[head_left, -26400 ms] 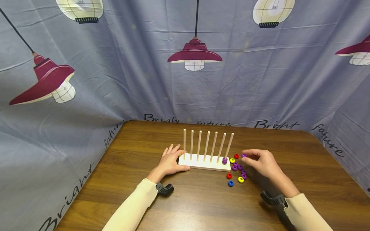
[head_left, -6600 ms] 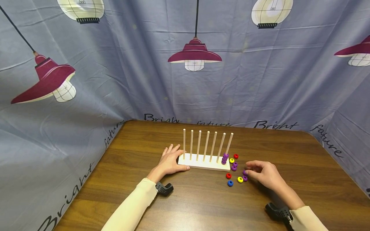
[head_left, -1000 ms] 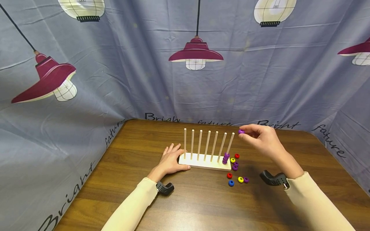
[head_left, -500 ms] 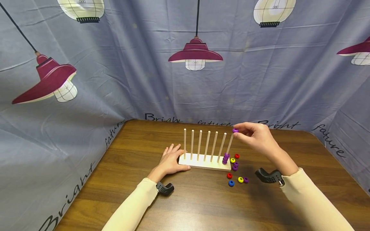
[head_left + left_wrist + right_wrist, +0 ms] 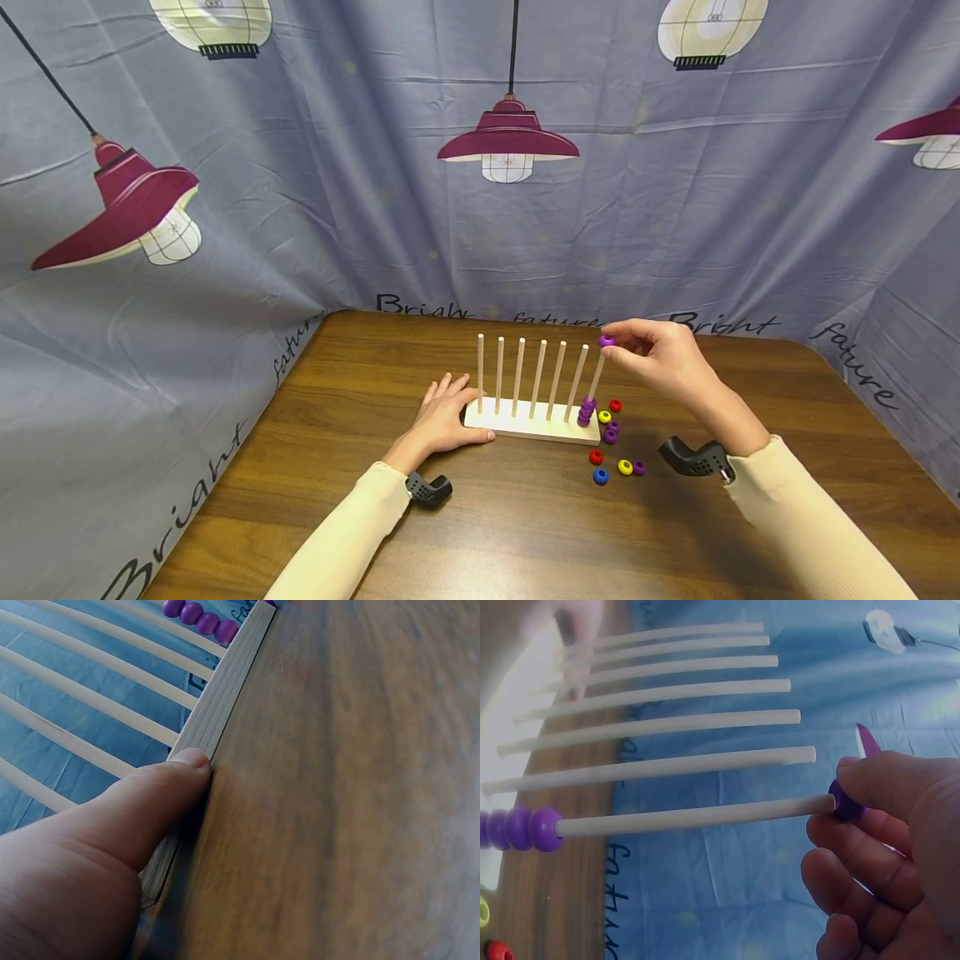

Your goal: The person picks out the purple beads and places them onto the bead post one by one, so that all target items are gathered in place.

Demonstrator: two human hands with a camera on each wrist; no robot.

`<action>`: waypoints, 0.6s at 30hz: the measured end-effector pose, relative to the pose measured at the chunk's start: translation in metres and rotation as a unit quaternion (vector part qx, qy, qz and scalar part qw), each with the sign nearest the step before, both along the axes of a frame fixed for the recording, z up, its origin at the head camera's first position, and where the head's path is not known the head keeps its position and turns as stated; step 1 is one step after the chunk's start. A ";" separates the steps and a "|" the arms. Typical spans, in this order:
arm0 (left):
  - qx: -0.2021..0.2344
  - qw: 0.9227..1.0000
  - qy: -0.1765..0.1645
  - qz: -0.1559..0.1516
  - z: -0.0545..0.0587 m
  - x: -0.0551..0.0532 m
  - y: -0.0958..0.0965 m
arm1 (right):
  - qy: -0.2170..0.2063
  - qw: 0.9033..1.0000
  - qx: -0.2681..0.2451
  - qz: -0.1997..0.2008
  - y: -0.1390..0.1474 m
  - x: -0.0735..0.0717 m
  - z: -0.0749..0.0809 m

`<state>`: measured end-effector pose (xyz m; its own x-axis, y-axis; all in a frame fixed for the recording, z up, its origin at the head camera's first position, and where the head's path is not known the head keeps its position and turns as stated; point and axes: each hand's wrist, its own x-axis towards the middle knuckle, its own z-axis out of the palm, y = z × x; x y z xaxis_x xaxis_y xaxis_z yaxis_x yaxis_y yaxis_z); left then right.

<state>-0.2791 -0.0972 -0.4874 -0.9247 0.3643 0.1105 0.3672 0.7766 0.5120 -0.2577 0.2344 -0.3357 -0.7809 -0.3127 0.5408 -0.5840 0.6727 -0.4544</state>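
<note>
A pale wooden peg stand (image 5: 532,423) with several upright pegs in a row stands on the table. At its left end my left hand (image 5: 442,421) holds the base, thumb (image 5: 187,761) along the front edge and other fingers behind. My right hand (image 5: 663,358) pinches a purple bead (image 5: 607,341) between thumb and fingertips at the top of the rightmost peg. In the right wrist view the peg's tip meets this held bead (image 5: 846,804). Low on that peg sits a stack of purple beads (image 5: 587,412); the other pegs carry none.
Right of the stand lie loose beads: a red bead (image 5: 615,406), a yellow bead (image 5: 604,417), two purple beads (image 5: 610,437), another red bead (image 5: 596,457), a blue bead (image 5: 601,477), another yellow bead (image 5: 626,467) beside a purple bead (image 5: 639,468). A printed curtain (image 5: 510,250) hangs behind the table.
Since the earliest frame the purple stack has grown and fewer purple beads lie loose. Over the last second my right hand has brought its bead leftward onto the peg's tip. My left hand stays put.
</note>
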 end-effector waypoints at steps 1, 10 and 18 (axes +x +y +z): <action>0.000 1.000 0.000 0.000 0.000 0.000 0.000 | -0.001 1.000 0.000 -0.001 0.000 0.000 0.000; -0.003 1.000 0.001 0.000 0.000 0.000 0.000 | -0.018 1.000 0.005 -0.005 0.002 -0.001 -0.004; 0.002 1.000 -0.001 -0.001 0.000 0.001 0.000 | -0.027 1.000 0.008 -0.004 0.003 -0.002 -0.010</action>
